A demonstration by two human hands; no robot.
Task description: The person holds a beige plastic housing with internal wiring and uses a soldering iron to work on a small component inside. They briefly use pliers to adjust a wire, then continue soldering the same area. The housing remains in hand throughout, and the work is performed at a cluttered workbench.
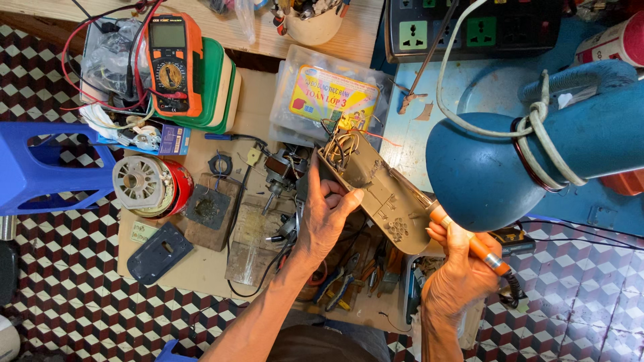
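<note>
At scene centre, above the cluttered board, a tan plastic housing point(379, 191) is held up, tilted, far end left, near end lower right. Looks like an opened appliance shell: dusty beige, ribbed inner walls, a grid of small vent holes near its lower end, a loop of bare wires bunched at the far end with a thin red lead trailing right.

The left hand point(325, 218) grips the housing's left edge, thumb over the rim, fingers curled behind it. The right hand point(459, 271) is closed around an orange-handled tool point(473, 243), likely a soldering iron; its tip runs up-left to the housing's right side, partly hidden under the blue desk lamp point(483, 171), so contact can't be confirmed. A black coiled cord leaves the handle's near end.

Left of the hands on the board: a small motor point(278, 174), a red-and-white round reel point(151, 186), a dark grey cover plate point(159, 253). Far left, an orange multimeter point(173, 64) lies on green lidded boxes. Far centre, a clear plastic case point(329, 94) with a colourful label. Pliers point(345, 281) lie near, between the forearms. A power strip point(469, 27) sits far right.
</note>
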